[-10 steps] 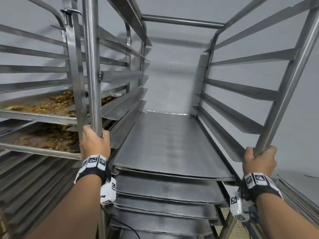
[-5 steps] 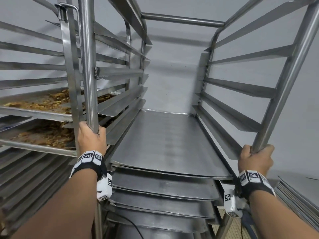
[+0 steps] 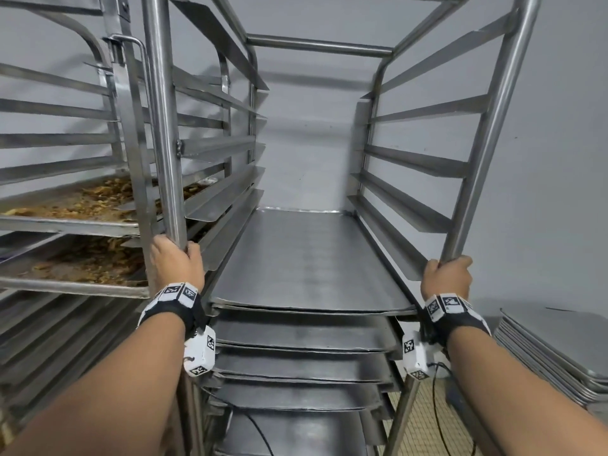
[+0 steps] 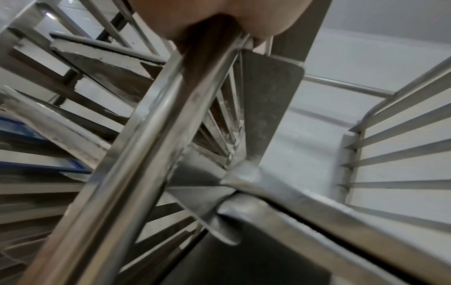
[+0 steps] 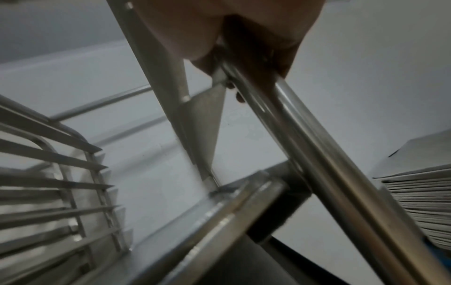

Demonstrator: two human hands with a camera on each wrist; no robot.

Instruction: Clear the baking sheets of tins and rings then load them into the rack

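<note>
Directly ahead in the head view stood the rack (image 3: 316, 54), a tall steel frame with angled runners down both sides, its upper slots vacant and its lower slots filled. The baking sheets (image 3: 309, 258) lay stacked on successive runners from mid-height downward, all bare of tins and rings. A second rack (image 3: 56, 106) stood just beside it on the left, carrying trays of browned crumbs (image 3: 75, 205). A further stack of sheets (image 3: 559, 350) rested low at the right edge. The left hand (image 3: 177, 261) was wrapped round the left front post (image 3: 163, 126), and the right hand (image 3: 447, 274) was wrapped round the right front post (image 3: 487, 133); both wrist views confirmed fingers curled tight about the tubing. The step in hand appeared to be positioning the rack rather than loading a sheet. The next move likely called for an even push or pull on both posts, with clearance held from the neighbouring rack, then release and retrieval of the remaining stack at the right.
</note>
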